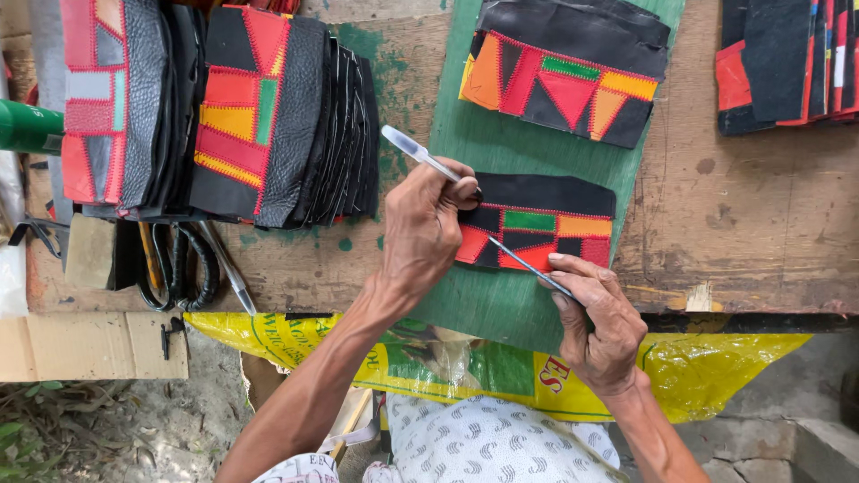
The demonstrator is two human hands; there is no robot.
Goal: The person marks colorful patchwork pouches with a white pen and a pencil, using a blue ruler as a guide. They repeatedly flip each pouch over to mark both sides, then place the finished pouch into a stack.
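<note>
- While both hands worked over a green board (pixel 501 309) laid on the wooden bench (pixel 752 224), a patchwork piece (pixel 537 224) of black, red, orange and green leather lay flat between them.
- Its long axis ran left to right across the board, black edge away from the person.
- Left hand (pixel 425 228) was closed around a clear-barrelled pen (pixel 420 154), tip down at the piece's upper left corner, barrel slanting up and left.
- Right hand (pixel 599 322) was curled, fingertips pinching the near end of a thin metal ruler (pixel 523 262) just off the piece's lower right corner.
- That ruler lay diagonally over the patchwork, rising from the right hand toward the pen tip.
- Of the two, the left hand sat nearer the piece, touching its corner.
- A second patchwork piece (pixel 564 85) lay farther up the board, well apart.
- Stacked pieces (pixel 224 112) stood to the left, with scissors (pixel 183 268) near them.
</note>
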